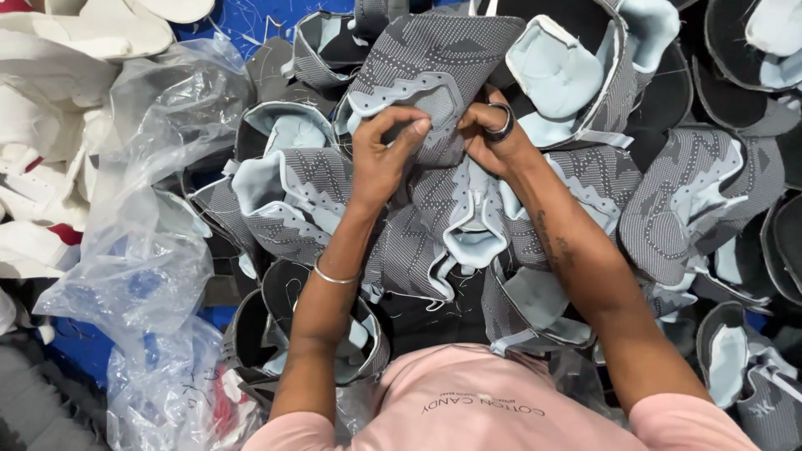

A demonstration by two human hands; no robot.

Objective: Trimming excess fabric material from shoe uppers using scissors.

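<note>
Between both hands sits a grey knit shoe upper with pale blue trim [434, 63]. Left hand [386, 150] and right hand [493, 134] pinch its edge, fingers curled tight. More grey shoe uppers [693, 192] crowd every side; crinkly clear plastic bags [150, 225] lie beyond the left hand.

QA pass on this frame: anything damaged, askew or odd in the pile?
No visible damage. Both hands, left hand and right hand, pinch one grey shoe upper. The other uppers lie heaped at all angles rather than stacked, and crumpled clear plastic bags sit loose at the left.
</note>
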